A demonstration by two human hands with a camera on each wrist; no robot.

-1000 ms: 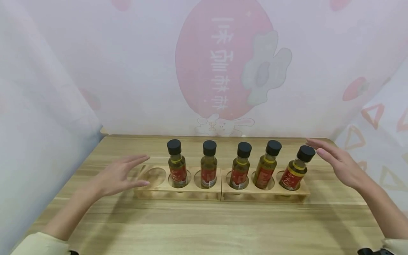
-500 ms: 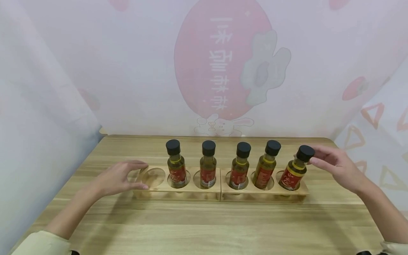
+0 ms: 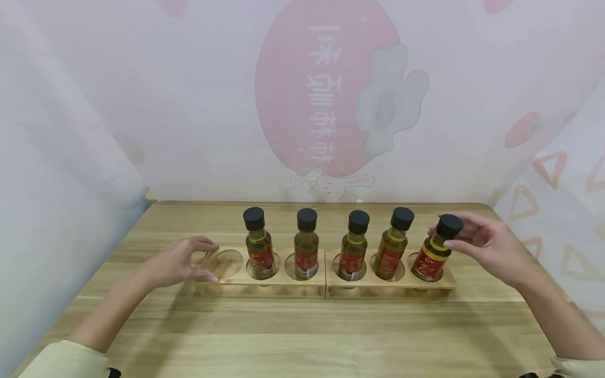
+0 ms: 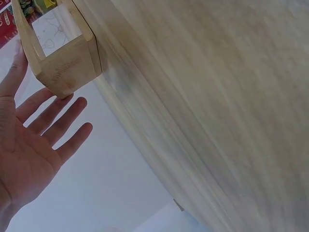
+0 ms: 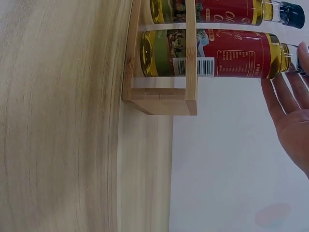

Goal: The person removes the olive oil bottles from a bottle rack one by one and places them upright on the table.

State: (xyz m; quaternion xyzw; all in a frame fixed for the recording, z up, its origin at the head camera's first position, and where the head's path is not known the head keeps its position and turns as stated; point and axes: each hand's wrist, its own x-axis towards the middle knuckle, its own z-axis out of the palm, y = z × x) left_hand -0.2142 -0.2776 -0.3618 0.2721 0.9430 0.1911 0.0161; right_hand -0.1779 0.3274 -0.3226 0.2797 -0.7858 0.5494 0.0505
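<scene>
My left hand holds the end of the left wooden bottle rack, thumb at the front edge and fingers at the back. Beside it, the rack's leftmost round hole has no bottle. On the right, my right hand grips the neck of the rightmost olive oil bottle, thumb in front and fingers behind. This bottle has a red label and black cap, and stands tilted in the end hole of the right wooden rack. In the right wrist view, its base sits within the rack's frame.
Several similar bottles stand in the other holes of the two racks, which adjoin end to end. The wooden table extends in front. A pale printed curtain hangs behind and at both sides.
My right hand has moved left and closed round the rightmost bottle's neck; the bottle leans slightly less. My left hand has come down onto the left rack's end.
</scene>
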